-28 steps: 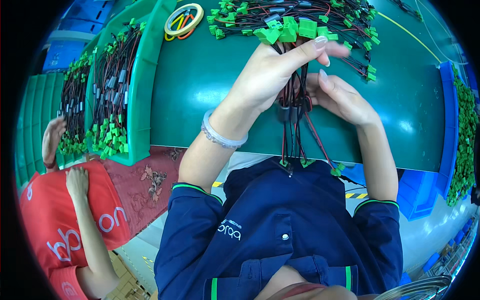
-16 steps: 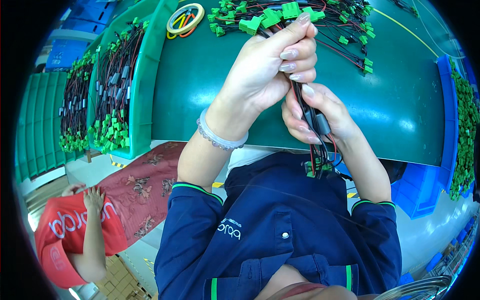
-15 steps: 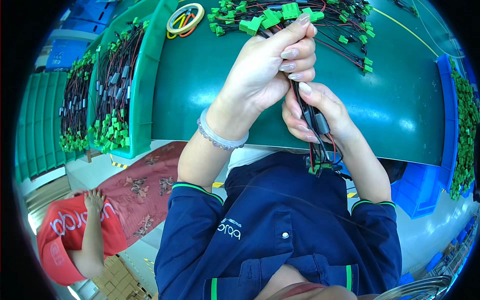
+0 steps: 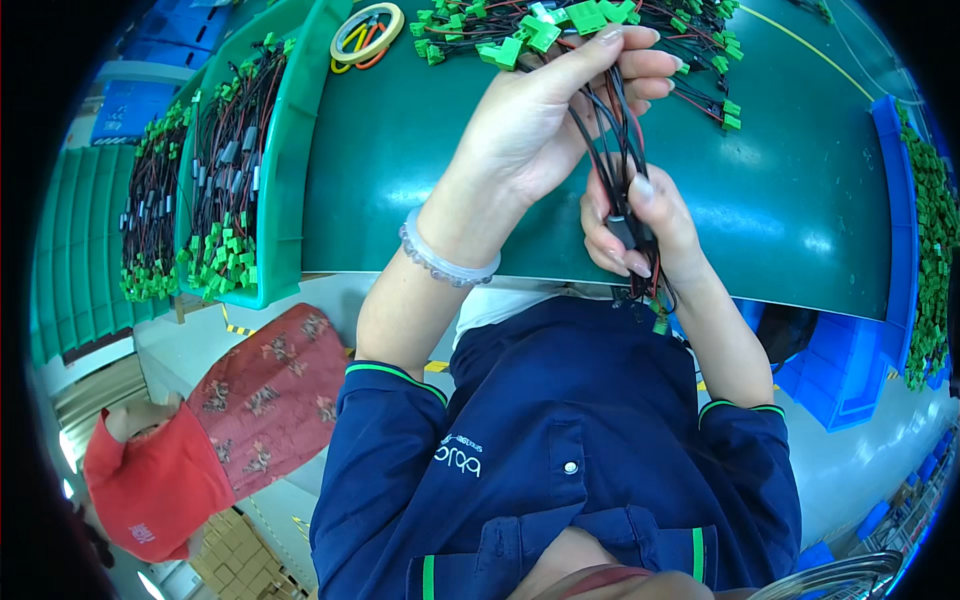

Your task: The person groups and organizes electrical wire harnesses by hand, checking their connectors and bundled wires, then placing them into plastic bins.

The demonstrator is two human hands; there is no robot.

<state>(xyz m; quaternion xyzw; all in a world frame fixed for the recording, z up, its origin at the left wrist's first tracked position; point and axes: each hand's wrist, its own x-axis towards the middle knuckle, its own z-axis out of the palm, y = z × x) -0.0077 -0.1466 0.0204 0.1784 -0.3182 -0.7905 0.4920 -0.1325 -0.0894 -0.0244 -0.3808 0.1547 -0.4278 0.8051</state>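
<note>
Writing noted first: white lettering sits on the chest of the navy shirt [image 4: 520, 400], just below the grip; a smaller pale print on the co-worker's red shirt [image 4: 165, 475], well to the lower left, is too faint to make out. The left hand [image 4: 545, 130] is half open, thumb apart from loosely spread fingers, with the bundle of black and red wires [image 4: 615, 165] running across it. The right hand [image 4: 655, 220] is curled around the bundle lower down, by a dark cylinder [image 4: 621, 231]. Wire ends under the right hand tangle and blur. Green connectors [image 4: 541, 36] above the left thumb overlap the harness pile [image 4: 465, 32]; which belong to which, I cannot tell. The pile is cut off above; the blue bin [image 4: 900, 230], far right of the grip, fades into the dark rim.
</note>
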